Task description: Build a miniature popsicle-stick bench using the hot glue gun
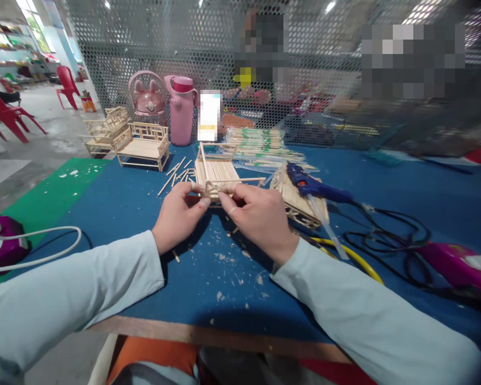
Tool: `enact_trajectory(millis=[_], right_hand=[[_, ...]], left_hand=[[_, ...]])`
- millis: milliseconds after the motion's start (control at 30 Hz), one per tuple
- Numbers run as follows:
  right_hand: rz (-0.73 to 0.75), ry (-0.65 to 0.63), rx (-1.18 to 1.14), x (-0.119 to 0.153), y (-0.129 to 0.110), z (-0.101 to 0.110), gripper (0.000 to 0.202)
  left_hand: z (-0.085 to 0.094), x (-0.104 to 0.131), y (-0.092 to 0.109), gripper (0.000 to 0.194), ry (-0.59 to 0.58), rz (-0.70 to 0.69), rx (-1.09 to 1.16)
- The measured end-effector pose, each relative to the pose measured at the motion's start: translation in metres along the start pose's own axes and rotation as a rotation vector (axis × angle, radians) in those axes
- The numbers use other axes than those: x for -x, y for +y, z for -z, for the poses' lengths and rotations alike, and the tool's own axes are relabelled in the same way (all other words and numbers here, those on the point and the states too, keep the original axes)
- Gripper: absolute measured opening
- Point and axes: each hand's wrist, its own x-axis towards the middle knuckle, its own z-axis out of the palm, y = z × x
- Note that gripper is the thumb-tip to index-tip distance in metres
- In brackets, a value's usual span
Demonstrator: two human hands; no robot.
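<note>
Before me on the blue table stands a miniature bench of thin wooden sticks (216,170), with a slatted seat and stick rails. My left hand (181,213) pinches its near left corner between thumb and fingers. At the near rail, my right hand (260,214) is closed with thumb and index finger on the sticks; the exact grip point is partly hidden by the fingers. Loose cut sticks (178,174) lie left of the bench. Right of my right hand, a blue glue gun (316,184) with a clear glue stick rests on another wooden stick piece (300,200).
Finished-looking miniature benches (142,147) stand at the back left. A pink bottle (182,112), a lit phone (210,115) and bagged stick bundles (256,140) line a perforated metal screen (116,48). Black cables (404,230) and purple power strips (457,262) lie at the sides. Someone sits behind the screen.
</note>
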Motion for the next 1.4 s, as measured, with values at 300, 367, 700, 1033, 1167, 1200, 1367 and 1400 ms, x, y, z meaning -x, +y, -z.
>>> enact_trajectory(millis=[300,367,700,1033,1167,1200,1367,1400], right_hand=[[-0.288,-0.059,-0.394,-0.0019,-0.0028,-0.0026,0.016],[-0.344,-0.072,-0.485,-0.0024,-0.0027,-0.0036,0.016],[-0.228,-0.030,-0.360,0.0001,-0.0018,-0.0045,0.016],[-0.302,-0.042,-0.360,0.0005,-0.0066,-0.0057,0.016],[-0.312,-0.045,-0.368,0.0014,-0.0070,-0.0050,0.016],[-0.313,-0.042,-0.366,0.0016,-0.0071,-0.0050,0.016],[-0.325,-0.028,-0.402,0.0026,-0.0066,-0.0058,0.016],[-0.321,-0.025,-0.412,0.0028,-0.0063,-0.0061,0.016]], left_hand=[[0.0004,0.0003,0.0026,0.012,0.005,-0.014,-0.023],[0.0005,0.0003,0.0017,0.012,0.008,-0.024,-0.031],[0.0005,0.0001,-0.0006,0.014,-0.012,-0.017,-0.020],[0.0005,0.0004,0.0007,0.012,0.002,-0.027,-0.030],[0.0000,0.0001,0.0015,0.013,-0.005,-0.011,-0.023],[0.0000,0.0000,0.0017,0.013,-0.005,-0.007,-0.024],[0.0002,-0.0002,0.0020,0.013,-0.008,0.010,-0.019],[0.0002,-0.0002,0.0017,0.013,-0.011,0.012,-0.014]])
